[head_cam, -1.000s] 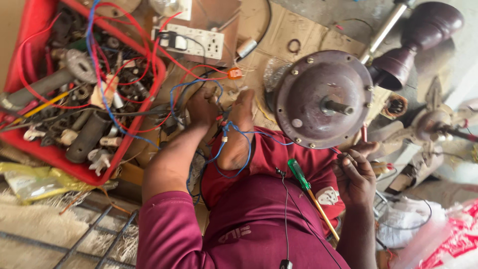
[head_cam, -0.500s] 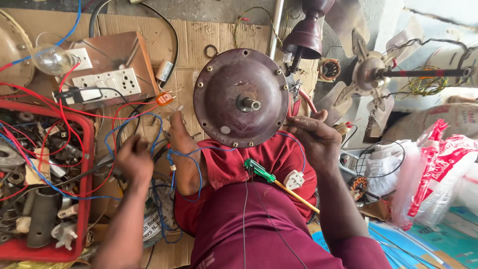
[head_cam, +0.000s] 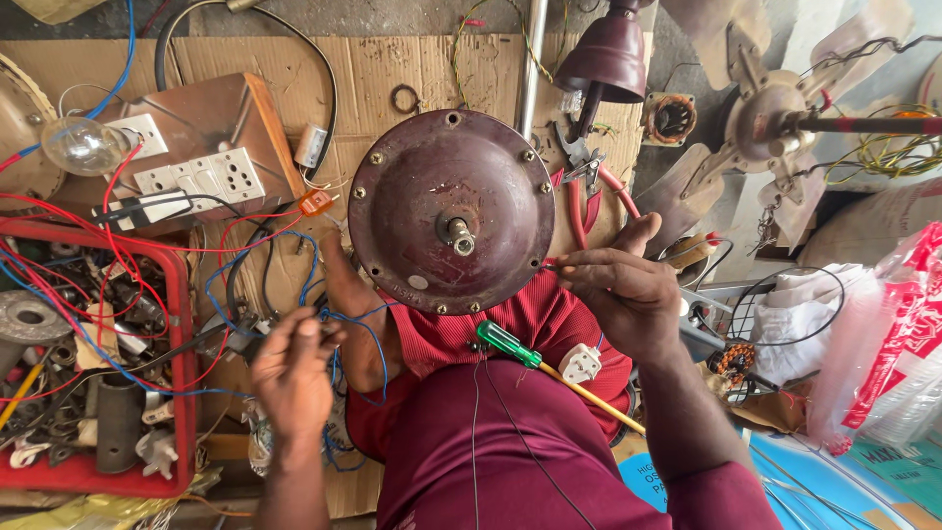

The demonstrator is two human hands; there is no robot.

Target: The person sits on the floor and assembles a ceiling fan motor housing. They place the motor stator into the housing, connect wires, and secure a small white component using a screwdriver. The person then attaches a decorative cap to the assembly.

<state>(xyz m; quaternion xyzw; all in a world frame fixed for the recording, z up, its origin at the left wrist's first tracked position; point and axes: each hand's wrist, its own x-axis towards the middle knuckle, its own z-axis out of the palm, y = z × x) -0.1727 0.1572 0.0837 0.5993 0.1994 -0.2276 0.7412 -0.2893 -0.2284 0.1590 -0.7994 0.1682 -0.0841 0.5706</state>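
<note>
- Two bare hands work over a cluttered cardboard-covered floor (head_cam: 412, 74), seen from the head camera.
- At the far left stands a red plastic crate (head_cam: 182, 393) filled with grey metal parts and loose red and blue wires.
- Above the crate lies a wooden switchboard with white sockets (head_cam: 201, 172), and a clear glass bulb (head_cam: 83, 145) rests just beside it.
- The left hand (head_cam: 292, 378) hangs near the crate's right wall, its fingers drawn together and pinched on a thin blue wire (head_cam: 343, 319) that loops beside the person's bare foot (head_cam: 353, 314).
- In the middle sits the round maroon metal fan motor housing (head_cam: 451, 211), propped against the person's red-clothed leg above the lap.
- Its domed face is dull, scuffed and worn, with a ring of small screws round the rim and a short steel shaft (head_cam: 459, 234) sticking out at the centre.
- A green-handled screwdriver with a yellow shank (head_cam: 535, 358) lies across the lap below the housing, and a white plug (head_cam: 581, 363) rests just beside it.
- The right hand (head_cam: 628, 294) is at the housing's right edge, fingers closed together on a thin red wire end (head_cam: 551, 263) touching the rim.
- Red-handled pliers (head_cam: 589, 182) lie on the cardboard just past the housing's upper right.
- Further right stand a maroon bell-shaped canopy on a rod (head_cam: 608, 54) and a bare fan hub with blades (head_cam: 775, 123).
- At the far right edge sits a red and white plastic bag (head_cam: 893, 344).
</note>
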